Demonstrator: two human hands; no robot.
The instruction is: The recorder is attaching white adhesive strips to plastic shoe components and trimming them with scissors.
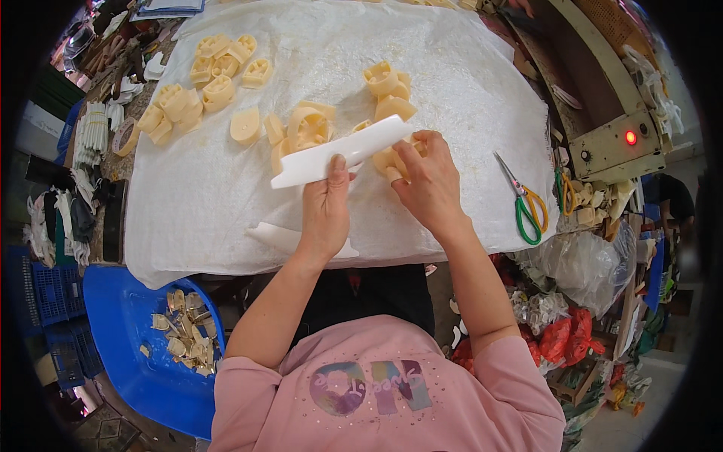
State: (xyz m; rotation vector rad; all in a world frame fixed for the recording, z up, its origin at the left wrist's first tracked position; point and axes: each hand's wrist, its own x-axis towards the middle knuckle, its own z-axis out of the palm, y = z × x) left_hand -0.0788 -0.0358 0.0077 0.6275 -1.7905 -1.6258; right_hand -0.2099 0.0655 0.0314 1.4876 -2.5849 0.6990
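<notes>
My left hand pinches a long white curved strip with a glossy face, its thumb on top. The strip slants up to the right above the table. At the strip's right end, my right hand has its fingers curled round a cream moulded plastic piece, partly hidden by fingers and strip. Several similar hollow cream pieces stand just beyond the strip. A second white strip lies near the table's front edge, partly under my left forearm.
More cream pieces cluster at the far left of the white-covered table. Green-and-yellow-handled scissors lie at right. A blue tub holding gold-coloured parts stands lower left. A metal box with a lit red lamp borders the right.
</notes>
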